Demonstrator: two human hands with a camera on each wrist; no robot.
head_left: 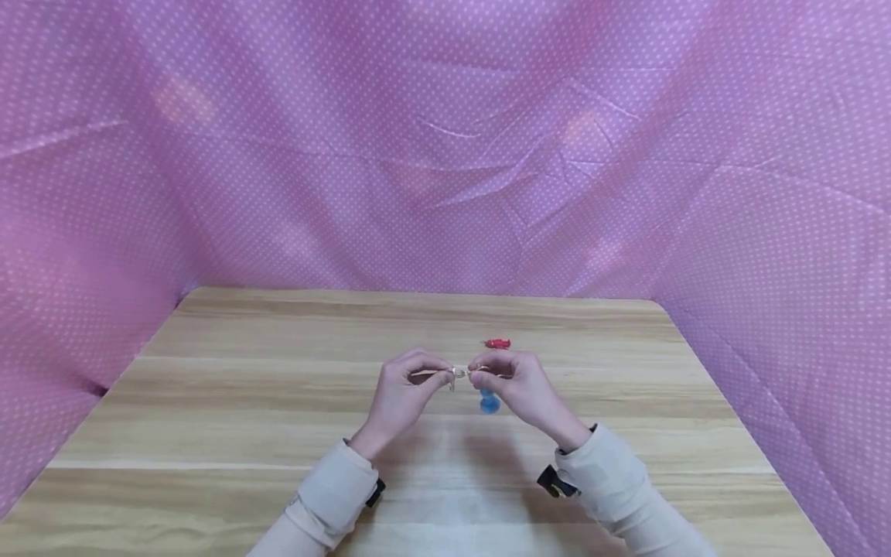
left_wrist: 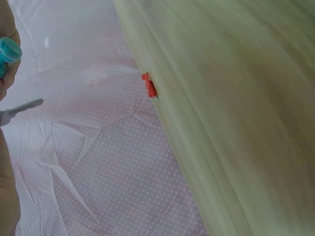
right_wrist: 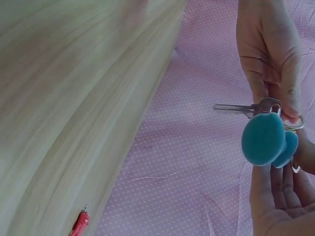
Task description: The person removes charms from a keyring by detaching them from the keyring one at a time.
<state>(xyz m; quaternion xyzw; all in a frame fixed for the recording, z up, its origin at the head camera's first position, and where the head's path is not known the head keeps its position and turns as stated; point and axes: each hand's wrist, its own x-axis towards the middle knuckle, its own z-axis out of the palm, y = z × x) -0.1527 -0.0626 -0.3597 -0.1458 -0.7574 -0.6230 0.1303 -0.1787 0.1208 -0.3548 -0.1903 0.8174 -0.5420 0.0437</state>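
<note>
Over the table my left hand [head_left: 406,391] pinches a silver key [right_wrist: 234,108] by its head end, between thumb and forefinger, with the blade pointing down. Close to it on the right, my right hand [head_left: 522,387] pinches a shiny metal key ring [right_wrist: 297,124] between thumb and fingertips. A blue, round-ended charm [right_wrist: 263,140] hangs just below the right fingertips. The key's head, a metal loop and the ring meet in the small gap between the two hands. Fingers hide part of the ring.
On the wooden table [head_left: 244,387], beyond the hands, lies a small red object [head_left: 497,343] with a thin metal tip. Pink dotted cloth [head_left: 445,193] hangs behind the table and along both sides.
</note>
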